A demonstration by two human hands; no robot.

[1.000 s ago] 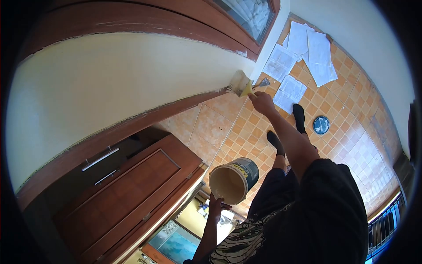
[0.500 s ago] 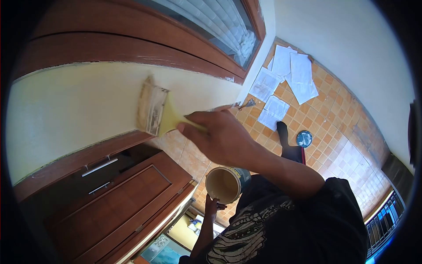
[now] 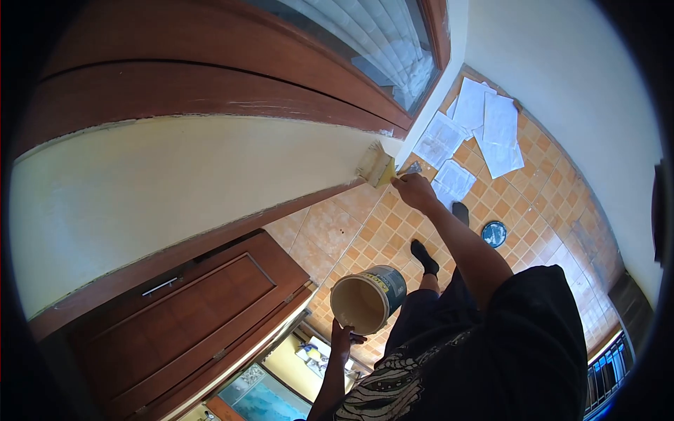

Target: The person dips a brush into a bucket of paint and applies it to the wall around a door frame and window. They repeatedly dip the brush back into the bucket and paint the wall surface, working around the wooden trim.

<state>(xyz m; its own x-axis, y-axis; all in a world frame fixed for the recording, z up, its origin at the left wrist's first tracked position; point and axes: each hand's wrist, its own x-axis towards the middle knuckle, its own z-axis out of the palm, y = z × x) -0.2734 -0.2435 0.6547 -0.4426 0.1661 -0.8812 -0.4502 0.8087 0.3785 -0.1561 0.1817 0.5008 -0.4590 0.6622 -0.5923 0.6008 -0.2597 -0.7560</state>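
A wide paintbrush (image 3: 377, 168) with a pale yellow handle is in my right hand (image 3: 415, 191), whose fingers are closed round the handle. Its bristles rest against the far right end of a cream wall strip (image 3: 196, 165), next to the white corner. Lower down, my left hand (image 3: 344, 339) grips the rim of a paint bucket (image 3: 394, 281). The bucket is tilted, its open mouth turned towards the wall side, and its inside is coated in cream. A dark label with yellow lettering wraps its outer wall.
Above the strip is a brown wooden frame (image 3: 210, 88) with a curtained window (image 3: 365, 42). White papers (image 3: 500, 133), a scraper (image 3: 413, 168) and a blue lid (image 3: 493, 234) lie on the tiled floor (image 3: 530, 189). A brown cabinet door (image 3: 189, 316) stands lower left.
The paintbrush in my right hand has moved right along the cream strip to its far end, away from me. The bucket stays in my left hand. My view has shifted slightly, showing another foot.
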